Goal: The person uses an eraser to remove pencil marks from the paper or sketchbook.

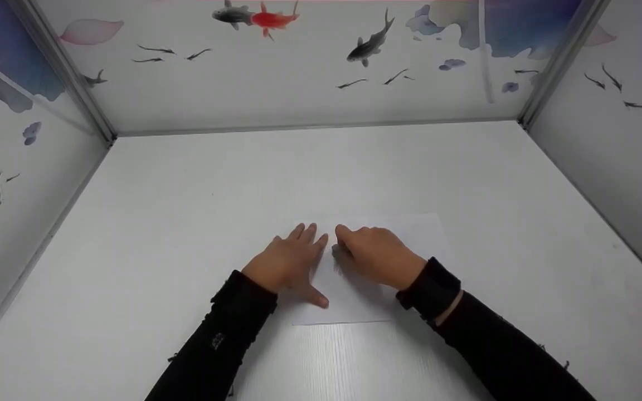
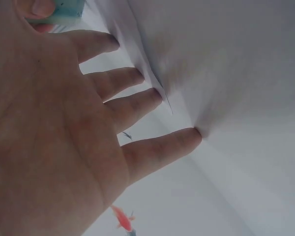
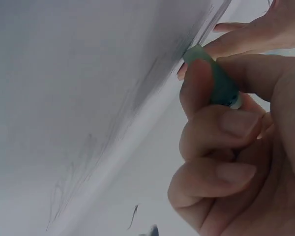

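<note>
The green block point(image 3: 221, 88) is in the right hand point(image 1: 379, 253), which grips it with thumb and curled fingers; its tip appears to touch the paper point(image 1: 416, 234), near to the left hand point(image 1: 290, 262). Along the paper run grey marks point(image 3: 155, 73), some dense and smeared, others thin. The left hand is released, its fingers straight and spread: the thumb lies on the paper, while the index fingertip is at the left edge of it. The paper lies flat on the white table point(image 1: 215, 184), behind which stands a wall point(image 1: 298, 83) with painted fish point(image 1: 273, 20).
</note>
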Available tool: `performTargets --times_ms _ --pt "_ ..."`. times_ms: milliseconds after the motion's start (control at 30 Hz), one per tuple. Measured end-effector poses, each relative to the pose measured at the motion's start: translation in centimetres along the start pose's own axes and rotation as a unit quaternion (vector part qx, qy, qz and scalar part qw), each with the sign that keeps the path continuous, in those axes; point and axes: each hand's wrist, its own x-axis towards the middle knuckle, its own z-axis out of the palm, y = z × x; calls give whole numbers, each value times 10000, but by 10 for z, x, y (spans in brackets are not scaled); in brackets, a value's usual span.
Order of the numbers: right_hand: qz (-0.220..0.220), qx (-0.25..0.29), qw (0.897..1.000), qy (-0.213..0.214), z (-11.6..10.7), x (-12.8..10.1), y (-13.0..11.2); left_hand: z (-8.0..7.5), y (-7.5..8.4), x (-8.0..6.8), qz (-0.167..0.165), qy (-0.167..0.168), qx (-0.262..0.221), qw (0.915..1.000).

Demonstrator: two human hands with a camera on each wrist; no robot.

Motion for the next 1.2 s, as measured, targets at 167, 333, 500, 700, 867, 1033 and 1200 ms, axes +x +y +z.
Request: performTargets --times_ms 167,333,500,700,867,1033,1200 --pt "-45 255 9997 -3 1 -1 0 1 -1 2 3 -27 -9 10000" --pt "-74 58 10000 7 2 0 3 1 0 2 -37 -58 -15 10000" --pt "-291 365 9988 -113 3 -1 6 2 0 2 -45 -32 63 10000" --pt "-439 251 9986 -169 2 -1 3 2 -1 2 -37 -8 31 10000" --pt "-367 99 9992 -116 0 -1 2 2 0 3 -75 -55 -58 9999" --pt "-527 205 9982 -216 1 -1 3 1 0 2 -116 -84 -128 9998" --pt "-491 154 9987 -15 1 -2 4 0 1 2 -91 -112 -65 9999"
